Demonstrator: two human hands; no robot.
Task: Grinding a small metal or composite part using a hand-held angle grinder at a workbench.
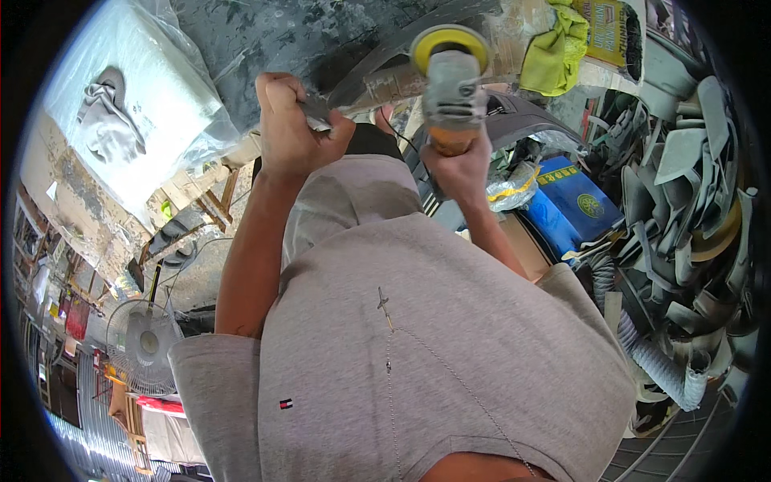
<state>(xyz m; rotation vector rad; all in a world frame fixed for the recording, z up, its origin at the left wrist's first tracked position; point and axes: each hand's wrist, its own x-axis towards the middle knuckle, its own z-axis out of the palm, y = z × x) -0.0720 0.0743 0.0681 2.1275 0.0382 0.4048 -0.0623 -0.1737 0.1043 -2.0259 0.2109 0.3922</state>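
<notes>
At right, the grinder (454, 92) points lengthwise forward

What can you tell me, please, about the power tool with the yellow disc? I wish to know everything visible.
The power tool has a grey, metal-looking head with dark slots, an orange section below it, and a round yellow disc at its far end. The right hand grips it near the orange section, holding it raised, disc end away from the person. Whether the disc is spinning cannot be told.
</notes>
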